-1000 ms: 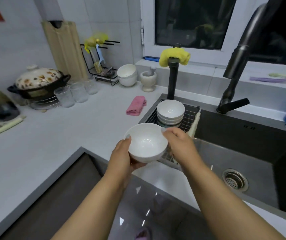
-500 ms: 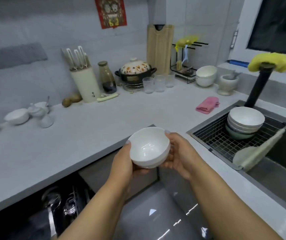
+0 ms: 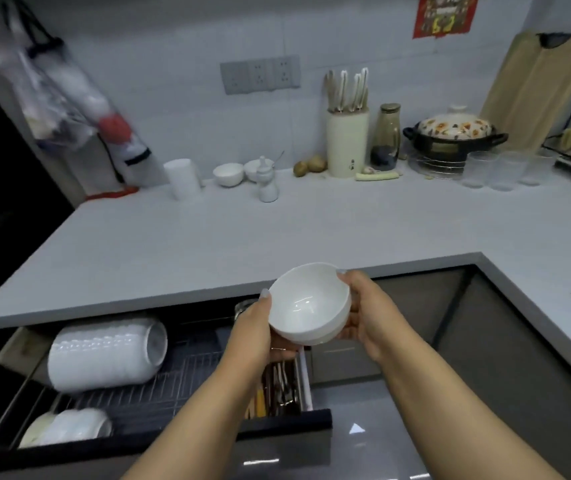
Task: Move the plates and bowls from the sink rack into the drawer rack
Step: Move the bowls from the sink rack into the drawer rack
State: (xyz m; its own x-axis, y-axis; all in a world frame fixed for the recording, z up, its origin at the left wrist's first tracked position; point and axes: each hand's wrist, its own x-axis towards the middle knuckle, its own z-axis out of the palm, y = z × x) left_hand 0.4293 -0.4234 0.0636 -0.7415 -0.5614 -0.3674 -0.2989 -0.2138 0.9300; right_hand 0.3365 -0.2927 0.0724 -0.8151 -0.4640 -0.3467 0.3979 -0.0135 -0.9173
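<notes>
White bowl (image 3: 310, 303) gripped between both hands (image 3: 363, 311), left palm hidden beneath it, above half-hidden drawer rack (image 3: 159, 386).

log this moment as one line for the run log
phase: carry | held: white bowl in left hand and right hand | over: open drawer rack | not yet placed

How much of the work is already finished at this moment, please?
Done: a row of white bowls and more dishes lie in the open drawer rack. In hand: left hand and right hand hold one white bowl. Left: unclear; the sink rack is out of view.
</notes>
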